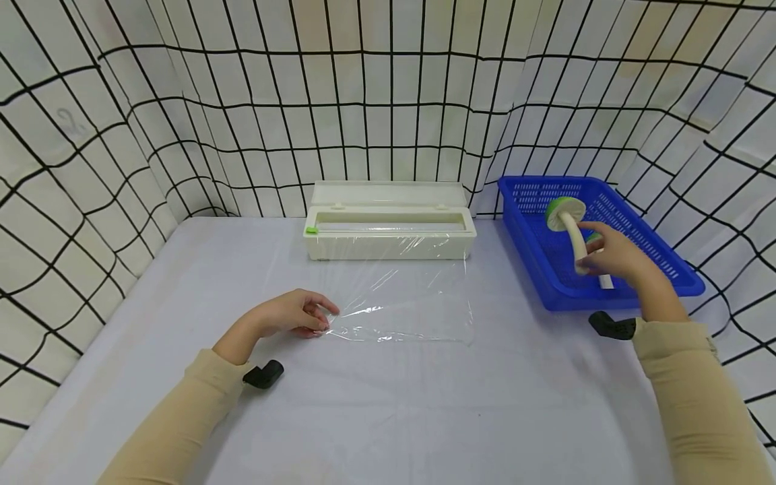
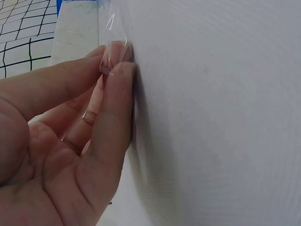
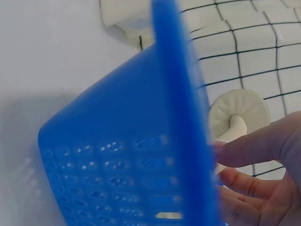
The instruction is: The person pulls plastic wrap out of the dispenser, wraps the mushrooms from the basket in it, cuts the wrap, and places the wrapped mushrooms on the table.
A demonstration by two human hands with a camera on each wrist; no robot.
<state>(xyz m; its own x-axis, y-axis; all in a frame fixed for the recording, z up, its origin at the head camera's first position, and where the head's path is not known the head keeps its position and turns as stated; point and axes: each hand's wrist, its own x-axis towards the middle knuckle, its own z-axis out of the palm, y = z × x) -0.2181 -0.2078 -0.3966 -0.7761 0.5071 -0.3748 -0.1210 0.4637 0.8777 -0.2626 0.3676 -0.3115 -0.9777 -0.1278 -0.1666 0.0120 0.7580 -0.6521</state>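
Observation:
My left hand (image 1: 292, 314) pinches the near left corner of a clear sheet of cling film (image 1: 400, 303). The film stretches over the white table from a white cling film dispenser (image 1: 391, 246) with its lid up. Film bunches between thumb and fingertips in the left wrist view. Over the blue basket, my right hand (image 1: 615, 254) grips a toy mushroom (image 1: 572, 232) by its pale curved stem. Its green-topped cap points away from me. In the right wrist view the basket wall hides part of the stem and fingers.
The blue perforated basket (image 1: 606, 303) stands at the back right of the table. Inside it, partly under my right hand, lies another green and white piece (image 1: 606, 281). A black wire grid (image 1: 391, 104) over white sheeting closes off the back and both sides.

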